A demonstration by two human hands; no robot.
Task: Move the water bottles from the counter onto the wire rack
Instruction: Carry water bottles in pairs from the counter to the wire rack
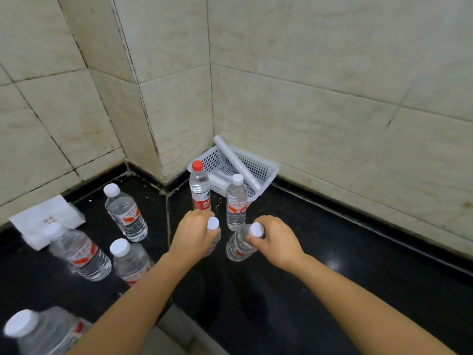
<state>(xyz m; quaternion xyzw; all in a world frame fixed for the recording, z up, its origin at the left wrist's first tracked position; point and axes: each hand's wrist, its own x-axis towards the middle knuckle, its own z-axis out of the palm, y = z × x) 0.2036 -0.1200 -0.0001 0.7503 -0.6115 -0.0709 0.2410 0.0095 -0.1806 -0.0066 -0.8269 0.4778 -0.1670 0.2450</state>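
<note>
Pale tiled walls (332, 73) met in a corner above a glossy black counter (332, 290), which filled the lower part of the view. Back in that corner sat a white perforated basket (274, 173), with a white roll (238, 162) lying slantwise across it. At the left edge, against the wall, lay a white tissue pack (43, 219).

The water bottles were all on or just over the counter. Four white-capped ones stood in a loose group on the left: one near the wall (126, 213), one just in front of the tissue pack (79, 252), one nearer the middle (130, 262), and one large and blurred at the bottom corner (38, 331). Just in front of the basket stood a taller red-capped bottle (199, 188) and, beside it, a white-capped bottle (236, 203).

Both bare arms reached in from below, the hands apart. The left hand (194, 234) was curled round the upper part of a small bottle (213, 224) — mostly its white cap showed. The right hand (276, 242) gripped the neck of another bottle (239, 245), which was tilted; whether its base touched the counter could not be told.
</note>
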